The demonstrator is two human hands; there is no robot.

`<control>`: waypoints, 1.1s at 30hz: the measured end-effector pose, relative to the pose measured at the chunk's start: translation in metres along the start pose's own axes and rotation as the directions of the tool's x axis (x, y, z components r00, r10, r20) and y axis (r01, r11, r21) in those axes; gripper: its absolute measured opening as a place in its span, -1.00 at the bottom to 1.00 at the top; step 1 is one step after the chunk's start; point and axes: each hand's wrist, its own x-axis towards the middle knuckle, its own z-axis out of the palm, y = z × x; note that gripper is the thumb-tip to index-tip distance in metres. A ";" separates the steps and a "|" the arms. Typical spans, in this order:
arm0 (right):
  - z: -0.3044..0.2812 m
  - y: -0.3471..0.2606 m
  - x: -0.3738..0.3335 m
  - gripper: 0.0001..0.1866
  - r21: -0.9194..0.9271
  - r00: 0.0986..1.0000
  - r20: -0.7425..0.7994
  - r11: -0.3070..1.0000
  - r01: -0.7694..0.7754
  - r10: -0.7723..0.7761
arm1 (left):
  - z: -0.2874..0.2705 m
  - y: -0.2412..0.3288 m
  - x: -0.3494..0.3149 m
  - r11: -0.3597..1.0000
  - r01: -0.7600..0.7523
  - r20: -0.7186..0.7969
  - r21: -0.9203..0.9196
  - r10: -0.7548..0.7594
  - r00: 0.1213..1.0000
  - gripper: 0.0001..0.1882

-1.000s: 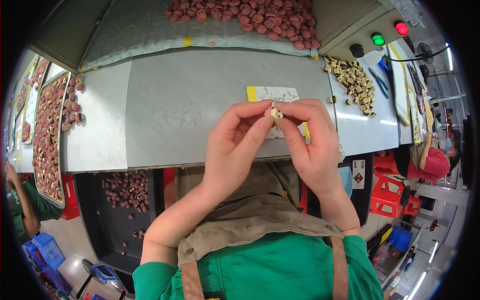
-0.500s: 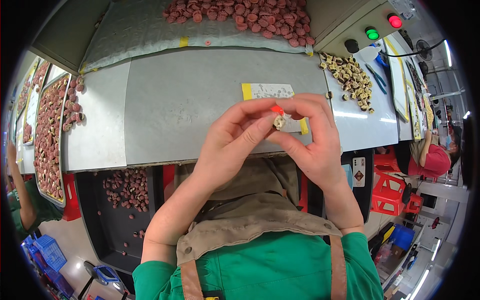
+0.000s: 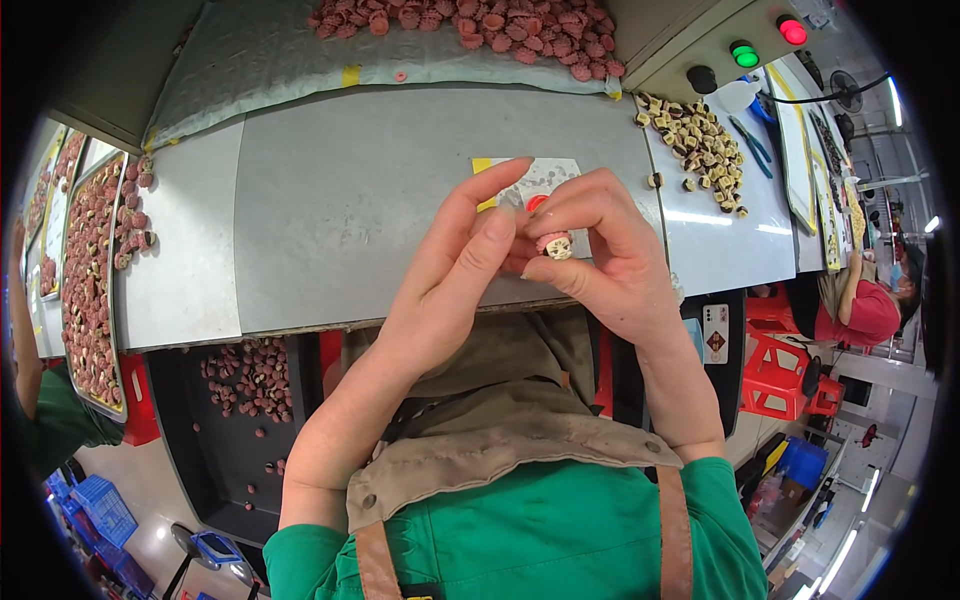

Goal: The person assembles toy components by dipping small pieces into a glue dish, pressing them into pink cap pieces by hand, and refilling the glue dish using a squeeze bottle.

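My right hand (image 3: 615,255) pinches a small doll head (image 3: 558,248) between thumb and fingers. The little head has a cream face, dark sides and a pink knobbly cap on top. Beside it, my left hand (image 3: 450,255) is open, with thumb and index finger stretched apart; its lower fingers reach close behind the head, and whether they touch it is hidden. A small red round piece (image 3: 537,203) shows between the hands, by my right fingertips; what it belongs to I cannot make out. Behind the hands lies a white card (image 3: 555,172) with grey smudges and yellow tape.
Loose pink caps (image 3: 490,22) lie on a pale cloth at the back. Cream-and-dark heads (image 3: 705,150) and pliers (image 3: 752,145) are at the right. Capped heads fill a tray (image 3: 117,330) at the left and lie in a black bin (image 3: 200,465) below the table edge. A co-worker (image 3: 865,300) sits far right.
My left hand has come away from the doll head, its fingers opening. The head now sits in my right hand, turned so its pink cap shows.
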 end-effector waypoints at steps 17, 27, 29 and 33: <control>-0.011 -0.023 -0.003 -0.72 -0.178 0.992 -0.129 0.984 -0.012 -0.011 | 0.021 0.006 0.008 0.992 0.101 -0.078 0.073 -0.095 0.992 -0.55; -0.068 0.026 -0.051 -0.66 -0.323 0.921 -0.376 0.918 -0.228 0.096 | 0.000 0.047 -0.048 0.995 -0.043 -0.113 0.088 0.053 0.992 -0.66; -0.089 0.032 -0.054 -0.67 -0.637 0.943 -0.328 0.724 -0.265 0.057 | -0.028 0.079 -0.085 0.943 0.021 -0.423 0.332 0.129 0.897 -0.69; -0.078 0.052 -0.043 -0.72 -0.774 0.984 -0.177 0.614 -0.156 0.026 | -0.128 0.143 -0.187 0.581 0.136 -0.580 0.802 0.707 0.404 -0.74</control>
